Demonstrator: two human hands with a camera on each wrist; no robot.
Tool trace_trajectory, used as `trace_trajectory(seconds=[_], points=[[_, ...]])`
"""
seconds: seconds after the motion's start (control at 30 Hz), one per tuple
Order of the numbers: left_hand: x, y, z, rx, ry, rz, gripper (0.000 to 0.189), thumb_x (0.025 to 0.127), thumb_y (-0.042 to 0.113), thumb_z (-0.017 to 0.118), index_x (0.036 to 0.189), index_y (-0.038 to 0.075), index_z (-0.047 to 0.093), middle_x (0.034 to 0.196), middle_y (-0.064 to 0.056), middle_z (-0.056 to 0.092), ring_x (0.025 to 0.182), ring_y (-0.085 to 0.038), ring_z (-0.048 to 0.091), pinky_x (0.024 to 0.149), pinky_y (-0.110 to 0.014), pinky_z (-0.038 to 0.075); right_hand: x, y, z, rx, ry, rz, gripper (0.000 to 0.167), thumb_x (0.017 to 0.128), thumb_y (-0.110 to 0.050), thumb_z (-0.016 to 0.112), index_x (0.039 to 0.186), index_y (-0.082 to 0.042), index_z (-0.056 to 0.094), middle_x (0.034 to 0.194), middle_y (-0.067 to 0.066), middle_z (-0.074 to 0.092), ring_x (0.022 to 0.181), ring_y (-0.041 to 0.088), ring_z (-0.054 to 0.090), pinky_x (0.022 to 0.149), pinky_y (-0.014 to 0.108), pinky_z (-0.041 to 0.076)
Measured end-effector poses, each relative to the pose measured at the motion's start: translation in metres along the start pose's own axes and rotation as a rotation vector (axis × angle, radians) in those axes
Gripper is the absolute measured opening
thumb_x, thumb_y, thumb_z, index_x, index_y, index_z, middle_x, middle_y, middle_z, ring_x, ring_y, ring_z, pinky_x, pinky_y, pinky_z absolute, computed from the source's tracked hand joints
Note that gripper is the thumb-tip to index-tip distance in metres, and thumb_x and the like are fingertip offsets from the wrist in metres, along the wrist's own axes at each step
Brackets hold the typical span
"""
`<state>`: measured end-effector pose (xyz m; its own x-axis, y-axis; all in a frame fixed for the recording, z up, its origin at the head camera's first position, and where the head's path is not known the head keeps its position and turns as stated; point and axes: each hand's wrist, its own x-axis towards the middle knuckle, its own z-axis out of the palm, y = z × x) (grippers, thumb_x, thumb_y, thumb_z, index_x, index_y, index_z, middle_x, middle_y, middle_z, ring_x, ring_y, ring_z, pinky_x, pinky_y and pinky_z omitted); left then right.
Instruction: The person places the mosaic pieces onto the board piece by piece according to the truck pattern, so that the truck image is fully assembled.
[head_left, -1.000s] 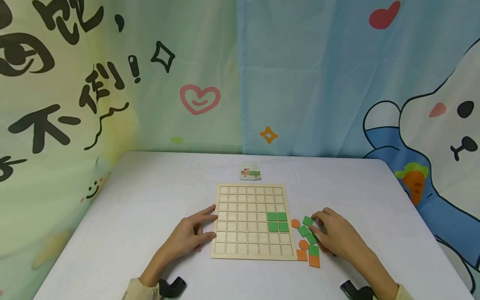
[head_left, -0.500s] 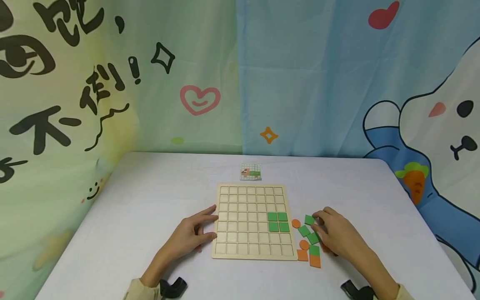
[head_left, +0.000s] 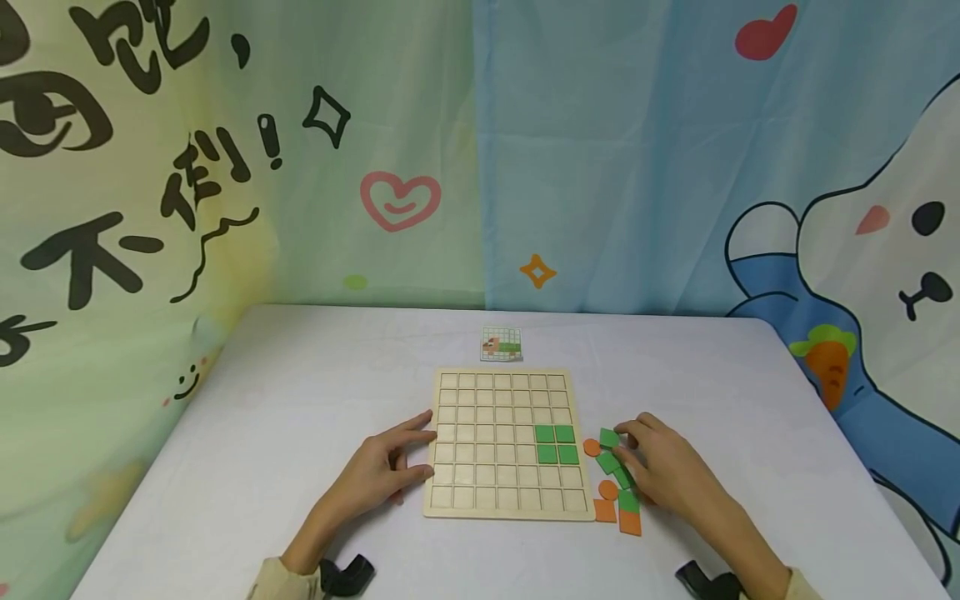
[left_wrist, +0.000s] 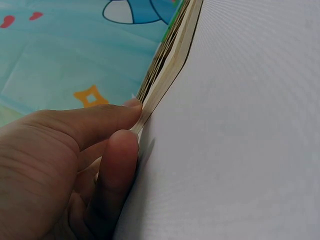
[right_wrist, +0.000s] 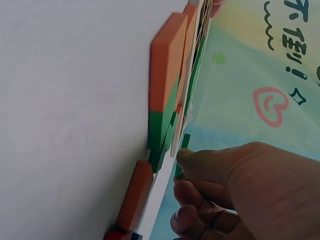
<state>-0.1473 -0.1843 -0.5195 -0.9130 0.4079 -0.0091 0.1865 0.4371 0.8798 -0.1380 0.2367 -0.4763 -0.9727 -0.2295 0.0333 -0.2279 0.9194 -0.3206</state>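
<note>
A wooden grid board (head_left: 480,433) lies on the table, with several green square tiles (head_left: 557,444) set in cells near its right side. My left hand (head_left: 375,467) rests its fingertips and thumb against the board's left edge. In the left wrist view, the thumb and a finger of that hand (left_wrist: 75,160) touch the wooden rim (left_wrist: 172,65). Just right of the board, my right hand (head_left: 667,467) pinches a green square tile (head_left: 609,437) between thumb and fingers. The right wrist view shows this tile edge-on, raised off the table, partly hidden by the thumb.
Loose pieces lie along the board's right edge: orange discs (head_left: 608,490), an orange square (head_left: 604,511), another orange piece (head_left: 630,522) and more green tiles (head_left: 608,462). A small picture card (head_left: 501,344) lies beyond the board. A printed curtain (head_left: 600,150) hangs behind the table.
My right hand has moved slightly left toward the board, carrying the green tile with it. The left hand stays at the board's edge.
</note>
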Motion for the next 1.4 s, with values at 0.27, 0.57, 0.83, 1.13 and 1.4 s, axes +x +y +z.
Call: trace_trajectory(seconds=[0.27,0.57,0.83,1.13,1.4], points=[[0.0,0.0,0.0,-0.001,-0.001,-0.004,0.054,0.092,0.02,0.084,0.142,0.01,0.067,0.169,-0.008,0.045,0.044,-0.013,0.058,0.054,-0.024,0.05,0.004,-0.007,0.004,0.007,0.025,-0.037,0.028,0.095,-0.017,0.079,0.118,-0.003,0.075,0.094,0.001,0.063,0.077,0.011,0.05,0.067,0.027,0.046],[0.0,0.001,0.0,0.004,0.001,-0.002,0.053,0.092,0.02,0.083,0.142,0.01,0.067,0.169,-0.008,0.045,0.044,-0.013,0.058,0.053,-0.024,0.051,0.006,-0.017,0.01,0.023,0.05,-0.117,0.025,0.096,-0.018,0.079,0.116,-0.004,0.075,0.097,-0.001,0.066,0.077,0.006,0.053,0.067,0.023,0.051],[0.0,0.0,0.0,0.005,0.004,-0.009,0.053,0.092,0.02,0.084,0.142,0.011,0.067,0.169,-0.008,0.045,0.044,-0.013,0.059,0.054,-0.024,0.051,0.01,-0.029,0.016,0.026,0.019,-0.132,0.026,0.098,-0.02,0.076,0.12,-0.006,0.075,0.099,-0.004,0.065,0.079,0.005,0.052,0.071,0.025,0.051],[0.0,0.001,0.0,0.007,0.004,-0.015,0.053,0.092,0.02,0.084,0.142,0.012,0.067,0.169,-0.007,0.045,0.044,-0.014,0.059,0.056,-0.024,0.051,0.015,-0.042,0.022,0.034,-0.015,-0.139,0.028,0.097,-0.02,0.077,0.121,-0.005,0.074,0.096,-0.004,0.061,0.078,0.007,0.048,0.069,0.022,0.045],[0.0,0.0,0.001,0.006,0.004,-0.012,0.053,0.092,0.019,0.084,0.142,0.011,0.067,0.169,-0.008,0.044,0.044,-0.014,0.059,0.061,-0.024,0.052,0.016,-0.054,0.022,0.025,-0.018,-0.172,0.03,0.096,-0.021,0.078,0.121,-0.004,0.075,0.097,-0.003,0.063,0.079,0.006,0.049,0.071,0.022,0.049]])
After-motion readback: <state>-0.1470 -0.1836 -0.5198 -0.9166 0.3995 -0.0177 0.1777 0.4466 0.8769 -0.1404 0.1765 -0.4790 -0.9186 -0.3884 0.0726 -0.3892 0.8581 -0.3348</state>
